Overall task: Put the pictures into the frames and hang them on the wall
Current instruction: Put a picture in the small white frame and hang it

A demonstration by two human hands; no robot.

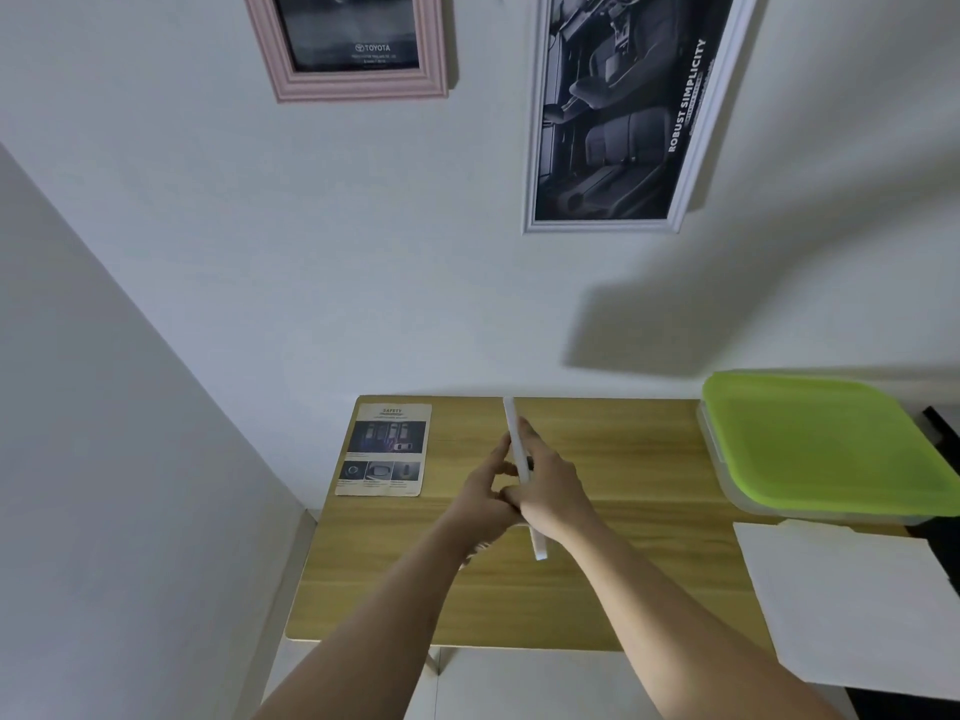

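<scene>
Both hands hold a white frame (511, 423) edge-on above the wooden table (623, 459). My left hand (480, 493) grips its left face and my right hand (550, 485) clasps its right face. Only the frame's thin edge shows, so its contents are hidden. A loose picture (383, 449) with a "SAFETY" heading lies flat at the table's far left corner. On the wall hang a pink frame (358, 88) with a dark picture and a white frame (613, 223) with a car-interior picture, tilted.
A clear box with a green lid (826, 444) stands at the table's right end. A white sheet or board (852, 605) lies in front of it. A side wall (104, 433) closes in on the left.
</scene>
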